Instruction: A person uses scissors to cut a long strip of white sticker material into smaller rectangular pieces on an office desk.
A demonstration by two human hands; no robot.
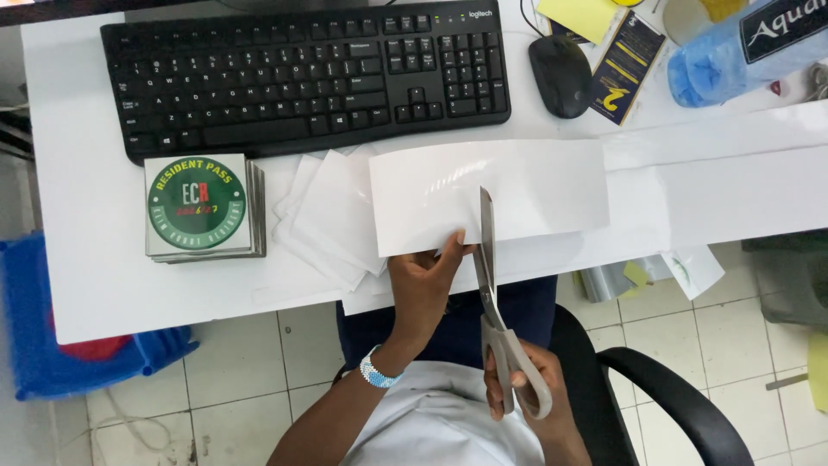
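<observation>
I see the left hand (420, 280) pinching the near edge of the glossy white sheet (517, 190), which overhangs the near edge of the table (86, 259). Right hand (526, 384) closed through the handles of the scissors (493, 285), blades into that edge. I judge the sheet light, floppy, slick; hold beside the cut.

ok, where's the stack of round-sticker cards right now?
Head view, left side of the white desk: the card stack sits just below the black keyboard, left of the cut white pieces.
</observation>
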